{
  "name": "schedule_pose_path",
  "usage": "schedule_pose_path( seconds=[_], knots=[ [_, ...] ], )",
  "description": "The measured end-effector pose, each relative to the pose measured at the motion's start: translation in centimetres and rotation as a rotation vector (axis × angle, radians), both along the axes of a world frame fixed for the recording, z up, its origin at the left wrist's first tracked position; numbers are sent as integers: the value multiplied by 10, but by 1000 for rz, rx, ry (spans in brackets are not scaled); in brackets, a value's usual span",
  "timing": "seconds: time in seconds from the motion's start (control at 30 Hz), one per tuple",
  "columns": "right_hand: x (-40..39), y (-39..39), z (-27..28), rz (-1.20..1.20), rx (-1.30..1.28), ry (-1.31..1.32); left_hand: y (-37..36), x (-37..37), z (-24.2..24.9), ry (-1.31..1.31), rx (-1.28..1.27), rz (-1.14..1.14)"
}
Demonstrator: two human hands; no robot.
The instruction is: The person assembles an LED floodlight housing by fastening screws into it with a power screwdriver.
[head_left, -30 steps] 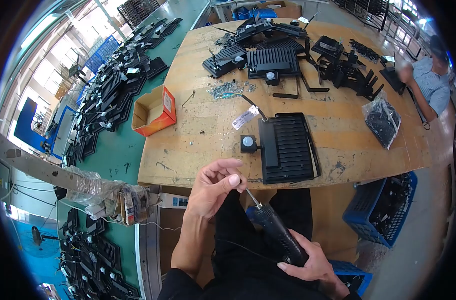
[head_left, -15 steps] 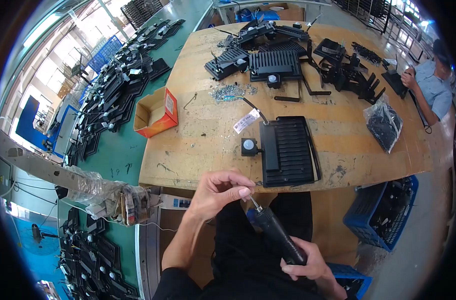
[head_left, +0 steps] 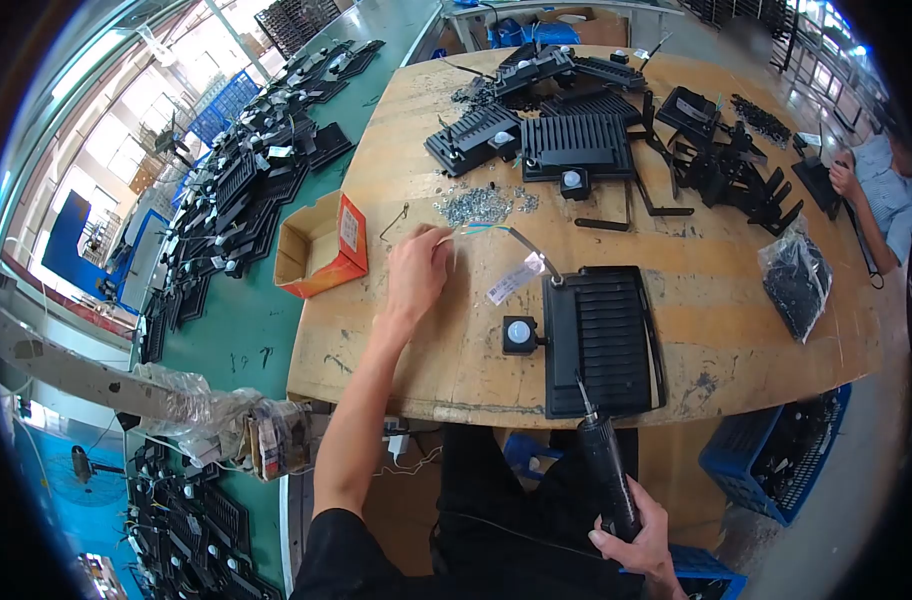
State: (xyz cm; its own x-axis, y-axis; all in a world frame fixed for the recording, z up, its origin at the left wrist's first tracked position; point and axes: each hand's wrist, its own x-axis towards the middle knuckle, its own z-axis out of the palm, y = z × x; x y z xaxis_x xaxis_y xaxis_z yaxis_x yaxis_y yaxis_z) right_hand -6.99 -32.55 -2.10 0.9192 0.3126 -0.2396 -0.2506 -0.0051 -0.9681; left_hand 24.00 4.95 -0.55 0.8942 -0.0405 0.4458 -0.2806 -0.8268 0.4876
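My right hand (head_left: 638,540) grips a black electric screwdriver (head_left: 612,480) by its lower end. The bit points up, in front of the near edge of a black ribbed floodlight housing (head_left: 601,340). A sensor with a white dome (head_left: 519,333) sticks out from the housing's left side, and a cable with a white label (head_left: 516,278) runs from its top. My left hand (head_left: 416,275) is over the table, its fingers curled together beside the cable's bare wire ends and a pile of small screws (head_left: 476,206). What its fingertips hold, if anything, is hidden.
An open orange box (head_left: 321,245) stands at left. More floodlights (head_left: 576,145), black brackets (head_left: 726,175) and a bag of black parts (head_left: 796,280) lie farther back. Floodlights crowd the green bench (head_left: 276,330). Another person (head_left: 886,195) works at right; a blue crate (head_left: 776,450) stands below.
My left hand has left the screwdriver's tip and reached forward to the screw pile. The screwdriver has swung more upright and right, toward the housing's near edge. The view has shifted slightly.
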Motion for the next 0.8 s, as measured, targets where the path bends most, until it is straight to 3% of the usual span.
schedule_pose_path(
  seconds=[0.17,0.3,0.37,0.43,0.5,0.57,0.63,0.8],
  knots=[
    [1,6,-2,-30,20,64,0,31,-18,-75,322,32],
    [4,5,-5,-42,33,70,7,26,-16,-96,295,-43],
    [6,6,-2,-33,27,58,11,24,-14,-82,54,-60],
    [9,10,10,-125,92,158,15,27,-14,-87,61,-55],
    [10,5,6,-68,59,133,20,26,-11,-97,60,-60],
    [9,-1,7,-80,-16,104,19,28,-10,-38,283,-78],
    [8,-2,16,23,-111,73,11,33,-15,-27,387,-8],
    [-21,-10,19,-80,-81,35,29,54,-30,-83,563,-123]
  ],
)
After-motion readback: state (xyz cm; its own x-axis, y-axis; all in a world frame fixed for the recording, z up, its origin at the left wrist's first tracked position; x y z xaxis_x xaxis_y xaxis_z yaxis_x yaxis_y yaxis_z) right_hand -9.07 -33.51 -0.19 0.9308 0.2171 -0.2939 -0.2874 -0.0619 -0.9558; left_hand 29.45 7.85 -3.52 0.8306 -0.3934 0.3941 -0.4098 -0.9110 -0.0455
